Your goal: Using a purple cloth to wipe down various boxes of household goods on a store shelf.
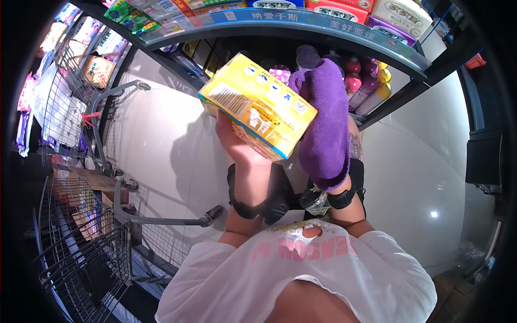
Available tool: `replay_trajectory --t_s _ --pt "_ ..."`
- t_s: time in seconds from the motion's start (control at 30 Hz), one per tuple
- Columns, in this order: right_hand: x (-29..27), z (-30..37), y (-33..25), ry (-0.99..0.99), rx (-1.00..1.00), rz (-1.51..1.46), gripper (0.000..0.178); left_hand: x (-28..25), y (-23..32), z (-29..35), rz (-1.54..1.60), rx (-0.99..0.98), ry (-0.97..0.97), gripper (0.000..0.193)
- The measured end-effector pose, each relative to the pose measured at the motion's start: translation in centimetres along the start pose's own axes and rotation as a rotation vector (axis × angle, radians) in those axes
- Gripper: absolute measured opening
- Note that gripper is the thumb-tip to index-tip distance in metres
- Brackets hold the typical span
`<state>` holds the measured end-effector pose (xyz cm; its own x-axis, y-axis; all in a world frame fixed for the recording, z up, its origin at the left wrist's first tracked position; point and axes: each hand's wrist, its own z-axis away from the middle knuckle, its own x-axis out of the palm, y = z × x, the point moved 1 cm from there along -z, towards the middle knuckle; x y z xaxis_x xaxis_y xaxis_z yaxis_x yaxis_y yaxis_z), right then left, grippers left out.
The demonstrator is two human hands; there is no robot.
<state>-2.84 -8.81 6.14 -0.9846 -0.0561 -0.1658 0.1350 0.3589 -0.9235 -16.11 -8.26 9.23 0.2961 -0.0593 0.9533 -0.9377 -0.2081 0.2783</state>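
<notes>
A yellow carton [264, 102] with a barcode and blue edging is held up in front of me, tilted. My left hand [237, 141] supports it from its near left side, the fingers partly hidden beneath. A thick purple cloth [326, 129] is folded over my right hand and covers its fingers; only the wrist [342, 185] shows below it. The cloth meets the carton's right end. Black bands are strapped round both wrists.
A shelf edge [280, 17] bearing colourful packages crosses the top. Under it stand several pink and yellow bottles [371, 89]. Wire shopping carts [86, 226] stand on the left, their wheeled legs reaching over the pale tiled floor [183, 156]. A black box-like object [484, 161] is at the right.
</notes>
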Motion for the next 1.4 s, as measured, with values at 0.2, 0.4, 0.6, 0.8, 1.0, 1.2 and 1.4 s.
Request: replay_trajectory --t_s 0.2,0.4,0.6,0.8,1.0,1.2,1.4 --pt "1.8 -1.0 0.9 -0.015 -0.071 -0.248 0.04 -0.4 -0.7 -0.1 0.154 -0.067 -0.12 0.061" --pt "5.7 -3.5 9.2 0.084 -0.204 -0.575 0.046 -0.1 -1.3 -0.5 0.167 -0.111 0.045 0.063" --pt "5.7 -4.2 6.0 -0.06 -0.148 -0.575 0.046 -0.4 0.2 0.5 0.027 -0.004 0.082 0.058" --pt "1.2 -4.5 -1.2 -0.233 -0.057 -0.455 0.044 1.6 0.5 1.2 -0.262 0.075 0.222 0.056" --pt "0.7 -4.8 -1.6 -0.329 -0.134 -0.422 0.047 1.7 0.4 1.6 -0.25 0.045 0.207 0.06" --pt "0.5 -4.7 -0.6 -0.226 -0.353 -0.484 0.049 1.9 0.2 1.8 -0.206 -0.034 0.135 0.061" --pt "1.4 -4.5 -1.0 -0.144 -0.212 -0.459 0.037 1.9 0.5 1.7 -0.221 0.02 0.162 0.058"
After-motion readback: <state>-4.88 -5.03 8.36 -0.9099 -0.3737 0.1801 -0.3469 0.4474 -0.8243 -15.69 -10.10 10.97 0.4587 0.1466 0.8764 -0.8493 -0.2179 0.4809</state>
